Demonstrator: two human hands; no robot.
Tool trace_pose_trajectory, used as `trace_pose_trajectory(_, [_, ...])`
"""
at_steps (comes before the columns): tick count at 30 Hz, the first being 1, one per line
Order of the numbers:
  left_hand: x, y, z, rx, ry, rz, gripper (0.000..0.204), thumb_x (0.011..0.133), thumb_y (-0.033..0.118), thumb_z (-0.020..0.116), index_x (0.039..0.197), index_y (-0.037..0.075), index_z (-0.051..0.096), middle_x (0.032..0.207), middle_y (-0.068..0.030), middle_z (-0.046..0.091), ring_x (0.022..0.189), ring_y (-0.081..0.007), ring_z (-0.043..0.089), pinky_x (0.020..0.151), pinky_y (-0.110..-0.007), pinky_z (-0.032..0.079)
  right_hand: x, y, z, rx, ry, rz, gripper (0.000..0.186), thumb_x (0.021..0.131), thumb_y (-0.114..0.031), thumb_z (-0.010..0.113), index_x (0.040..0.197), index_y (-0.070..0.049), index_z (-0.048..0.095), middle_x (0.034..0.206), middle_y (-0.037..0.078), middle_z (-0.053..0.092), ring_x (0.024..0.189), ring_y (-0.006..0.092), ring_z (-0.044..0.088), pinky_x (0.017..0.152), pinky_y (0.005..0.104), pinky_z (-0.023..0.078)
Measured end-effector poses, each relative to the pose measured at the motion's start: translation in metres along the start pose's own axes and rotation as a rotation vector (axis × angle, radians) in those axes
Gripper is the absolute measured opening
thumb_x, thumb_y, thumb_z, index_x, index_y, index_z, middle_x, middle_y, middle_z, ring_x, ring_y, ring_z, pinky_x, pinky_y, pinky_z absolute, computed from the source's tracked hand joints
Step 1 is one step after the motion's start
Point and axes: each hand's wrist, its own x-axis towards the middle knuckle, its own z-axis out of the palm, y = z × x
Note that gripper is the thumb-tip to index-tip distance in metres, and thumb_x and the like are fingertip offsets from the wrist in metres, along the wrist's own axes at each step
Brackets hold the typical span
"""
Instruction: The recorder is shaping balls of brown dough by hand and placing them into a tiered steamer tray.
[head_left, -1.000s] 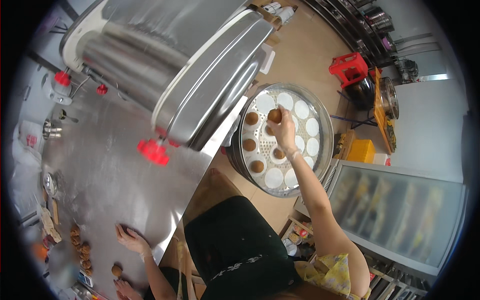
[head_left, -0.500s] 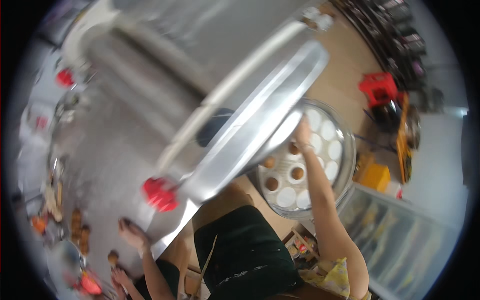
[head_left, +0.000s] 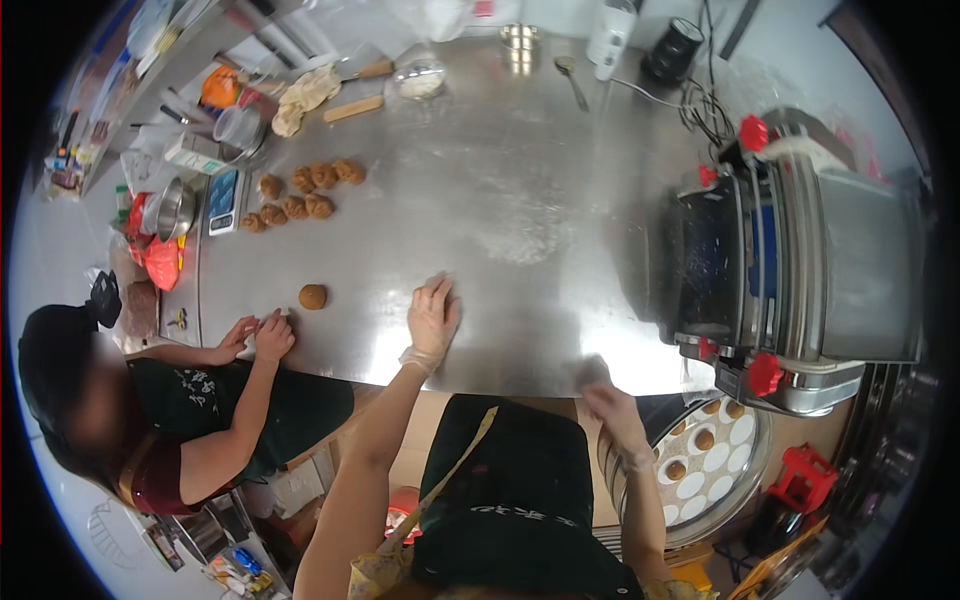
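My left hand (head_left: 432,318) rests on the steel table (head_left: 540,310) near its front edge, fingers stretched forward and slightly bent. Whether anything lies under the palm is hidden. My right hand (head_left: 612,415) is at the table's front edge, between the table and the round metal tray (head_left: 763,455); motion smears its fingers. A dark blurred patch shows on the steel just beyond it. Several white paper rounds (head_left: 715,457) line the tray, some bearing brown dough balls (head_left: 705,440). Left of my left hand, a smooth brown dough ball (head_left: 313,296) sits on the table.
A co-worker's hands (head_left: 268,336) are at the table edge on the left. Beyond them lie several rough brown dough lumps (head_left: 310,180) beside a scale (head_left: 224,202). A rolling machine (head_left: 780,260) with red knobs occupies the right side. A red stool (head_left: 806,478) stands past the tray.
The view has swung from the tray and machine to the table. My right hand has come out from over the tray to the table's edge.
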Motion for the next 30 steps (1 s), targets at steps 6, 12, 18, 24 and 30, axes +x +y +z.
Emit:
trace_pose_trajectory(6, [0.099, -0.02, 0.034, -0.336, 0.002, -0.228, 0.042, 0.077, 0.01, 0.076, 0.117, 0.006, 0.062, 0.115, -0.012, 0.059, 0.1, -0.0348, 0.058, 0.08, -0.042, 0.052, 0.128, -0.041, 0.11, -0.038, 0.201, -0.308, 0.021, 0.095, -0.015, 0.065, 0.109, 0.0, 0.069, 0.085, 0.005, 0.069, 0.079, 0.0104, 0.063, 0.074, 0.0246, 0.05])
trace_pose_trajectory(12, [0.111, -0.049, 0.064, -0.294, -0.158, 0.06, 0.031, 0.079, 0.01, 0.074, 0.106, 0.005, 0.062, 0.114, -0.013, 0.059, 0.106, -0.034, 0.059, 0.082, -0.044, 0.053, 0.15, -0.046, 0.139, 0.234, 0.309, -0.153, 0.016, 0.097, -0.013, 0.064, 0.105, -0.002, 0.071, 0.077, 0.005, 0.068, 0.067, 0.0096, 0.062, 0.064, 0.0221, 0.051])
trace_pose_trajectory(18, [0.063, -0.043, 0.009, -0.473, -0.334, 0.12, 0.036, 0.085, 0.022, 0.07, 0.114, 0.003, 0.062, 0.118, -0.0181, 0.059, 0.114, -0.0369, 0.056, 0.093, -0.045, 0.05, 0.149, -0.049, 0.132, 0.201, 0.383, -0.062, 0.016, 0.098, -0.014, 0.061, 0.102, -0.002, 0.071, 0.075, 0.004, 0.07, 0.059, 0.0068, 0.059, 0.056, 0.0188, 0.044])
trace_pose_trajectory(24, [0.202, -0.174, -0.051, 0.236, -0.03, -0.335, 0.092, 0.07, 0.043, 0.083, 0.139, -0.004, 0.044, 0.131, -0.017, 0.054, 0.115, -0.0342, 0.053, 0.099, -0.041, 0.047, 0.149, -0.046, 0.133, 0.191, 0.426, -0.025, 0.015, 0.098, -0.014, 0.062, 0.099, 0.0, 0.07, 0.074, 0.006, 0.07, 0.057, 0.008, 0.059, 0.054, 0.0194, 0.045])
trace_pose_trajectory(30, [0.221, -0.223, -0.029, 0.241, -0.167, -0.369, 0.068, 0.071, 0.03, 0.082, 0.127, 0.001, 0.057, 0.109, -0.015, 0.06, 0.11, -0.0303, 0.059, 0.088, -0.038, 0.054, 0.15, -0.055, 0.137, 0.225, 0.385, -0.056, 0.016, 0.098, -0.016, 0.062, 0.097, -0.003, 0.07, 0.073, 0.004, 0.069, 0.058, 0.0071, 0.058, 0.055, 0.0196, 0.044])
